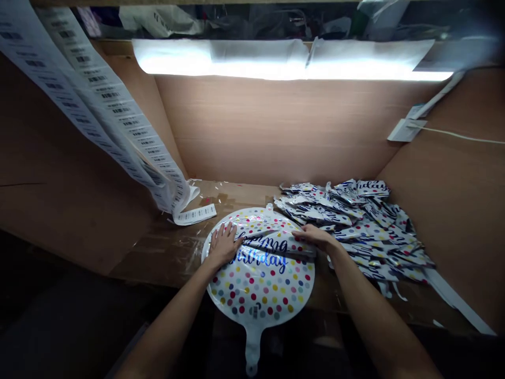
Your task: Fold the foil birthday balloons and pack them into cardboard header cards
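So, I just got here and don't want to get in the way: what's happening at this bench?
A person is handling a round, white foil balloon with coloured dots and "birthday" lettering, flat and uninflated. The left hand lies spread on it; the right hand is at its upper right edge. Creases cross it, and its tail hangs past the brown work surface. To the right is a pile of folded, dotted foil pieces; white barcode label strips hang at left.
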